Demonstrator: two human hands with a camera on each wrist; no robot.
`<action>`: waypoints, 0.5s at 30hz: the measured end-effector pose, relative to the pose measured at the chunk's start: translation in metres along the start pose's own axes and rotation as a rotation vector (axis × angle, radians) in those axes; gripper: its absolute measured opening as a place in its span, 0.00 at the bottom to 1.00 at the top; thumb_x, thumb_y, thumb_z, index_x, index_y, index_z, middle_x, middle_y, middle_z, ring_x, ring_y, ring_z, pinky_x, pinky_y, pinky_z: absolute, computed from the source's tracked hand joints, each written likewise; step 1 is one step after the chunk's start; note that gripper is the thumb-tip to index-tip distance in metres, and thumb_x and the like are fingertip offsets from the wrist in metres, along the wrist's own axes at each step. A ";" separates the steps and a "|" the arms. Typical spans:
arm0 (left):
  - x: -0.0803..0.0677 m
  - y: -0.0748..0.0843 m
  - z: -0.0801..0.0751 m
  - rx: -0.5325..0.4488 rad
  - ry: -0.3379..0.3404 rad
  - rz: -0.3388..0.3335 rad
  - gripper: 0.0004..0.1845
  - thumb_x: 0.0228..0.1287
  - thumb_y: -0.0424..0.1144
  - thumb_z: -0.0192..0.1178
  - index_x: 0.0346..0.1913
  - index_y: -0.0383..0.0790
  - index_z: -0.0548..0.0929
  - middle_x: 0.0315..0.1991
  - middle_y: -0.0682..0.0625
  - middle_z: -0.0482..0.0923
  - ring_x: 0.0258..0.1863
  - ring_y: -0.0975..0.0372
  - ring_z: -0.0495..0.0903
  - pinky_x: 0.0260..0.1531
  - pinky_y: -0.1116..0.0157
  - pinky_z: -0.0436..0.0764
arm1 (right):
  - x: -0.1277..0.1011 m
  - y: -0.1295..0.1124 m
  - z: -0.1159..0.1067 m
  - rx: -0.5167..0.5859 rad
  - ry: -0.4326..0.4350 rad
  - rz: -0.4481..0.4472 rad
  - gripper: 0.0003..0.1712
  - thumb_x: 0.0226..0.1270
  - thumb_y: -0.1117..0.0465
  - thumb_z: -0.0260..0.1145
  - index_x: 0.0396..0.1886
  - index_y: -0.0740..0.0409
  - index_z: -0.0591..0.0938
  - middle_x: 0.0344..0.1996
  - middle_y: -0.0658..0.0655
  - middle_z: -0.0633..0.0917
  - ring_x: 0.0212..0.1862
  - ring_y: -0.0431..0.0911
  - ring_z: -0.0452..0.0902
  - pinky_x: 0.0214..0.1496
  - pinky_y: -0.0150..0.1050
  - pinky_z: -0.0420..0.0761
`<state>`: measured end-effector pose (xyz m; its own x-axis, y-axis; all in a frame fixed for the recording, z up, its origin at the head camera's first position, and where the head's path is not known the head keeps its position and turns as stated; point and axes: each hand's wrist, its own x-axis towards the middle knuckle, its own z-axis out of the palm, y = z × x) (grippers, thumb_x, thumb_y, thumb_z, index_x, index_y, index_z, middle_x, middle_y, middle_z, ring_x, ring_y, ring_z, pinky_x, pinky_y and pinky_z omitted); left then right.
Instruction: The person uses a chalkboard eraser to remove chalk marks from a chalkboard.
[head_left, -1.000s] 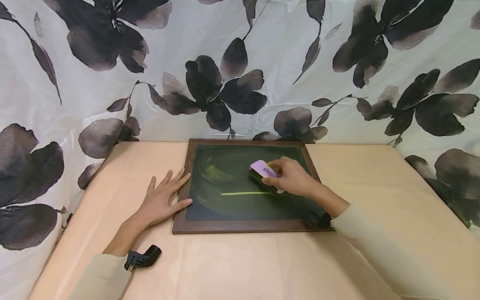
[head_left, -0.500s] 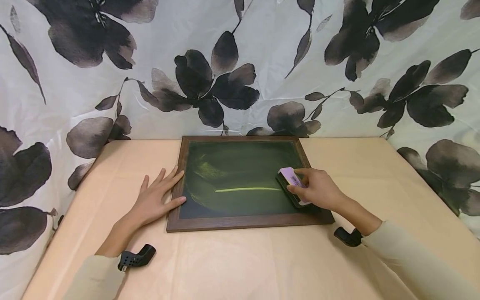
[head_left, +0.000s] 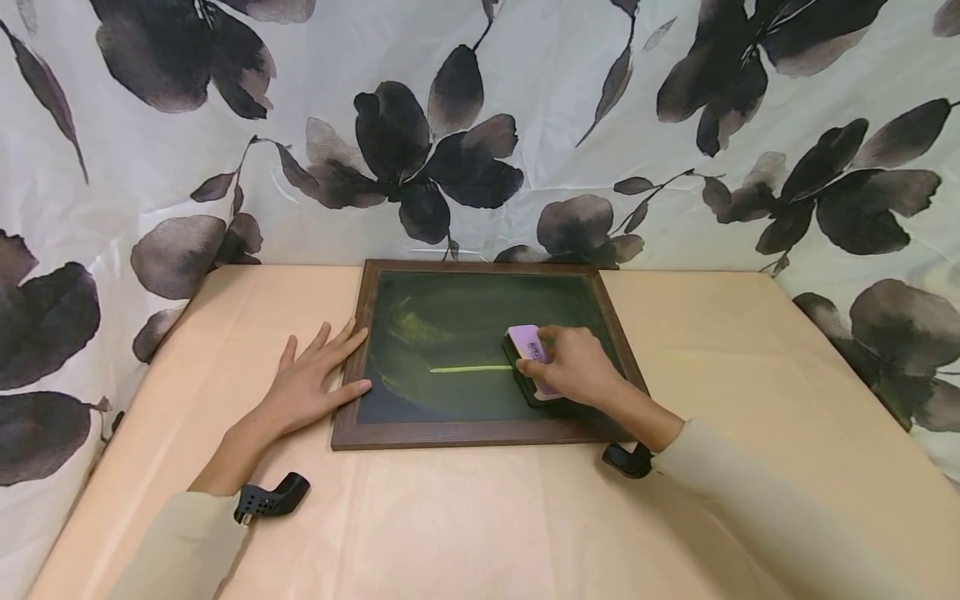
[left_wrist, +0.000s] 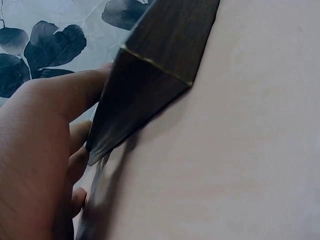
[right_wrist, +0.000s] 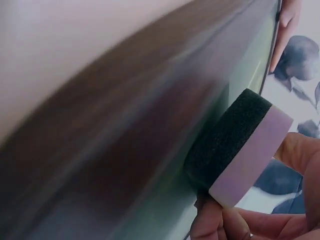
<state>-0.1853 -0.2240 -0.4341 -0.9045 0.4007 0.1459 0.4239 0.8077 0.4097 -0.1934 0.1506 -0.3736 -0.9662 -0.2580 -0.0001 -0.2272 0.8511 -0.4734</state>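
A chalkboard [head_left: 480, 350] is laid on the table [head_left: 465, 517], at the middle of its far edge, against a curtain [head_left: 525, 125]. An eraser [head_left: 529, 358] is set on its right half; a chalk line [head_left: 470, 368] runs leftward from it.

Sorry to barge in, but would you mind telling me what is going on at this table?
A person is wiping a framed chalkboard that lies flat on the table. The right hand grips a pink-backed eraser and presses it to the green surface at the right end of a yellow chalk line. The left hand rests flat with its fingers against the board's left frame edge. Smeared chalk shows in the upper left part of the board.
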 end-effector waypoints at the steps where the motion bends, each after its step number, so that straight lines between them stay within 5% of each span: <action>1: 0.000 0.000 0.000 0.001 -0.002 -0.002 0.41 0.64 0.62 0.53 0.75 0.49 0.57 0.75 0.47 0.48 0.73 0.45 0.43 0.63 0.36 0.32 | 0.004 -0.006 0.004 0.004 -0.002 -0.006 0.37 0.57 0.50 0.71 0.58 0.73 0.75 0.21 0.55 0.84 0.17 0.41 0.76 0.17 0.35 0.72; 7: 0.001 -0.001 0.003 -0.007 -0.004 -0.002 0.41 0.64 0.63 0.54 0.75 0.49 0.57 0.75 0.48 0.48 0.73 0.45 0.42 0.63 0.37 0.32 | 0.025 -0.043 0.024 0.005 -0.006 -0.026 0.30 0.58 0.48 0.70 0.50 0.70 0.81 0.09 0.50 0.77 0.12 0.41 0.70 0.13 0.32 0.64; 12: 0.000 0.000 0.002 -0.007 0.020 0.002 0.41 0.63 0.62 0.55 0.75 0.49 0.58 0.75 0.47 0.50 0.73 0.44 0.44 0.63 0.36 0.33 | 0.044 -0.070 0.037 -0.051 -0.003 -0.057 0.20 0.59 0.47 0.69 0.31 0.62 0.81 0.13 0.52 0.76 0.15 0.43 0.72 0.15 0.32 0.66; 15: 0.000 0.000 0.002 -0.010 0.016 0.002 0.41 0.63 0.62 0.55 0.75 0.49 0.58 0.75 0.48 0.49 0.73 0.44 0.44 0.63 0.36 0.33 | 0.055 -0.085 0.044 -0.088 0.006 -0.066 0.20 0.59 0.46 0.69 0.28 0.60 0.81 0.15 0.52 0.77 0.18 0.44 0.73 0.17 0.34 0.70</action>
<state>-0.1852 -0.2227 -0.4360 -0.9042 0.3955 0.1612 0.4255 0.8025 0.4182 -0.2219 0.0440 -0.3717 -0.9493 -0.3127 0.0337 -0.3002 0.8693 -0.3926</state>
